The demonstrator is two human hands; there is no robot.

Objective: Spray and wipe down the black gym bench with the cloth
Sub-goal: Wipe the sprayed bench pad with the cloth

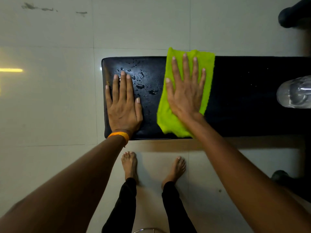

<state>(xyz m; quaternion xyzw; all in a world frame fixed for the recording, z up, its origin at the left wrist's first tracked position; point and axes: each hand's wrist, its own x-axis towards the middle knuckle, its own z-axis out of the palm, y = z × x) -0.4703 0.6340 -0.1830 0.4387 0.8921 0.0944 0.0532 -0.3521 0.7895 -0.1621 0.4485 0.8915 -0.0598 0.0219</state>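
Black padding of the gym bench (244, 98) ran across the head view from left of centre to the right edge, with pale floor tiles (50, 98) around it. A lime-green cloth (168, 121) lay flat across the bench's width, its far corner hanging just over the far edge. The right hand (185, 93) pressed on it palm down, fingers (185, 64) straight and spread and curled round nothing, probably so that a broad patch of cloth would rub the pad at once. The cloth lay under palm and fingers alike, showing beyond the fingertips and on both sides of the hand. The left hand (123, 108) rested flat on the bare left end, fingers straight and close together, likely as a brace; it was apart from the cloth, with spray droplets (141, 81) between them and at its fingertips. A clear, blurred object (294, 93) at the right edge may have been the spray bottle.
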